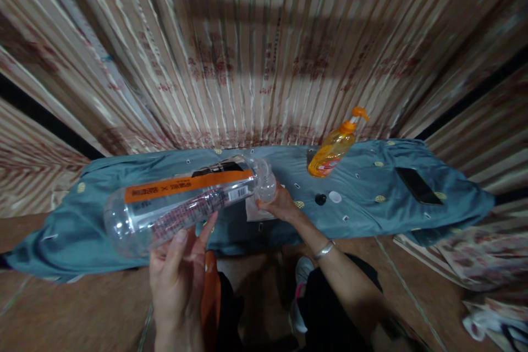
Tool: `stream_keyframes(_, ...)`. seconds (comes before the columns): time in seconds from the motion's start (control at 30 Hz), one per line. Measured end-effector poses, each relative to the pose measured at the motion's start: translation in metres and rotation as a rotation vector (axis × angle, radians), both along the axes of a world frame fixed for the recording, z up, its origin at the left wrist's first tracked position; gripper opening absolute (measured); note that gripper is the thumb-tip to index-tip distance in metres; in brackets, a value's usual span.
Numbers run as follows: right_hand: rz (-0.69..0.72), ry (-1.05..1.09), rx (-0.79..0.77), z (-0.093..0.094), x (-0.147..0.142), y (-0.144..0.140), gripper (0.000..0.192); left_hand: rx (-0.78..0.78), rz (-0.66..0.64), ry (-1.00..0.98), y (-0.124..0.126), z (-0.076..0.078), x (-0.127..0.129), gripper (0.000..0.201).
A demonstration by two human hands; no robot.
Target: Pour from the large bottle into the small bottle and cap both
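A large clear plastic bottle (181,198) with an orange and silver label lies tilted across both hands, its neck to the right. My left hand (181,264) holds the body from below near the wide base, thumb and fingers against the plastic. Around the neck end, my right hand (278,203) is closed. The inside looks clear, and I cannot make out any contents. Below the neck, a white flat piece (259,213), perhaps paper, shows partly on the cloth. A small black cap (320,198) and a white round disc (335,197) lie right of my right hand.
An orange pump bottle (332,151) with amber liquid stands towards the back. On the right lies a dark phone (418,186). A blue-green cloth (371,209) covers the narrow table, with striped curtains (264,55) behind and bags (495,319) on the floor at right.
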State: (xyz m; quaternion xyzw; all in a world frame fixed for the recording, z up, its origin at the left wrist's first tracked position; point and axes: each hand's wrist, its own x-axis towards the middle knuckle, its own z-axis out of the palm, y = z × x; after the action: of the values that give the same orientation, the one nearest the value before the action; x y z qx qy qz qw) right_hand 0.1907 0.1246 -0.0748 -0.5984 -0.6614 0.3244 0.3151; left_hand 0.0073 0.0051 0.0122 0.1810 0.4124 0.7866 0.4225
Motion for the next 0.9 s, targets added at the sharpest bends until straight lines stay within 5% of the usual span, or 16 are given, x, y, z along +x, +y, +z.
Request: stream_keyframes(0.9,0.024,0.037,0.025,-0.0058,0.0012,0.0023,0.065,0.01,-0.003,0.024,0.0001,0.0016,0.0016,0.032)
